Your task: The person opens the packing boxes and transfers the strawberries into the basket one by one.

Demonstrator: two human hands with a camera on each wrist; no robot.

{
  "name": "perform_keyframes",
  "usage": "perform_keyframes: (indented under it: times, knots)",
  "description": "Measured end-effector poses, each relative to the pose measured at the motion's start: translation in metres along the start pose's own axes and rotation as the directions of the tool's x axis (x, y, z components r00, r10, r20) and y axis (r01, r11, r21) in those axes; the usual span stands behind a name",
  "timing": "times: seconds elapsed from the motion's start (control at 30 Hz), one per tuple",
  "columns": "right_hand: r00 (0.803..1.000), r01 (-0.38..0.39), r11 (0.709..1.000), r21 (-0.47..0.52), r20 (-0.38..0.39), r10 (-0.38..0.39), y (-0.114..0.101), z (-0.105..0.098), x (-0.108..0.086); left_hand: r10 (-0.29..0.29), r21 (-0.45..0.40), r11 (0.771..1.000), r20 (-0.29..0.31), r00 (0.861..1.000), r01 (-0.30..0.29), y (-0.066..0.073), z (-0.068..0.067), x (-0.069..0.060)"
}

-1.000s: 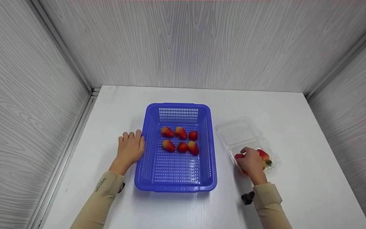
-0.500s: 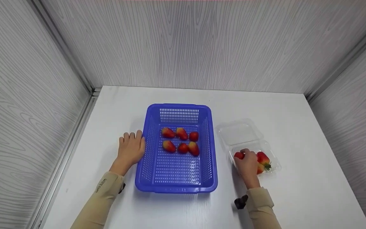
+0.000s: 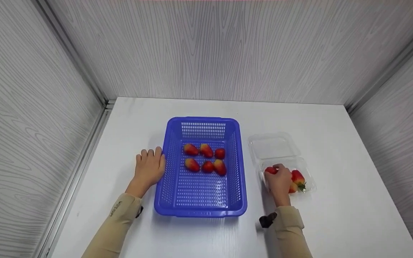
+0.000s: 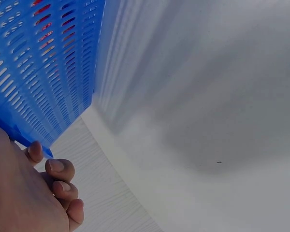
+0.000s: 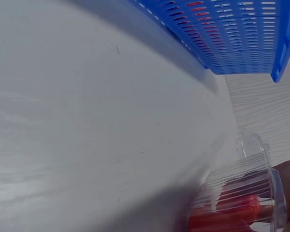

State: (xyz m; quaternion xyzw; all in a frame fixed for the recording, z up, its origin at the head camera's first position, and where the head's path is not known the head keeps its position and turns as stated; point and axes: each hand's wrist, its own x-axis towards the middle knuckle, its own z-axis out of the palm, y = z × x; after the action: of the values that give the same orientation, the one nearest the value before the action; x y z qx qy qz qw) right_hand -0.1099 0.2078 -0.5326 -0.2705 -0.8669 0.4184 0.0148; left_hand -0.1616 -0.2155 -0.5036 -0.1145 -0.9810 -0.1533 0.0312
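Note:
The blue basket (image 3: pixel 243 179) stands mid-table with several red-yellow strawberries (image 3: pixel 192 165) in two rows on its floor. At its left side, the left hand (image 3: pixel 149 167) grips the rim; in the left wrist view that hand (image 4: pixel 24 193) has curled fingers at the basket (image 4: pixel 43 82) edge. The right hand (image 3: pixel 280 182) is inside an open clear plastic box (image 3: pixel 274 147), its fingers and thumb on a red strawberry (image 3: pixel 271 170). Another strawberry (image 3: pixel 298 177) with green leaves lies beside it. In the right wrist view the box wall (image 5: pixel 246 174) partly covers red fruit (image 5: pixel 227 210).
The white table (image 3: pixel 342 161) has grey wood-patterned panels (image 3: pixel 206 50) behind it and at both sides. A gap of tabletop lies between the basket and the clear box. A small black device (image 3: pixel 267 220) is at the right wrist.
The right hand has shifted left within the clear box, uncovering more of the fruit at its right. The left hand keeps its place on the rim.

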Motion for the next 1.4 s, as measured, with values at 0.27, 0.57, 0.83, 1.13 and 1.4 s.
perform_keyframes:
  times: [0.27,0.57,0.83,1.13,1.4]
  knots:
    - [0.998,-0.041,0.996,0.082,0.046,0.037,-0.004,-0.014,-0.003,0.003,0.019,1.0,-0.02,1.0,-0.003,0.0,0.001,0.001]
    - [1.0,0.017,0.993,0.12,0.01,-0.019,-0.005,-0.021,-0.002,0.01,0.015,1.0,-0.032,0.999,-0.01,0.0,0.001,0.0]
    - [0.995,0.097,0.985,0.145,-0.04,-0.092,-0.009,-0.025,-0.003,0.009,0.007,1.0,-0.039,0.999,-0.008,0.0,0.001,0.0]
    - [0.973,0.207,0.971,0.117,-0.133,-0.191,-0.01,-0.026,-0.003,0.023,0.014,1.0,-0.049,0.999,-0.022,0.001,0.0,-0.002]
    - [0.973,0.206,0.97,0.13,-0.131,-0.189,-0.011,-0.027,-0.001,0.026,0.018,1.0,-0.063,0.998,-0.025,0.003,-0.002,-0.002]
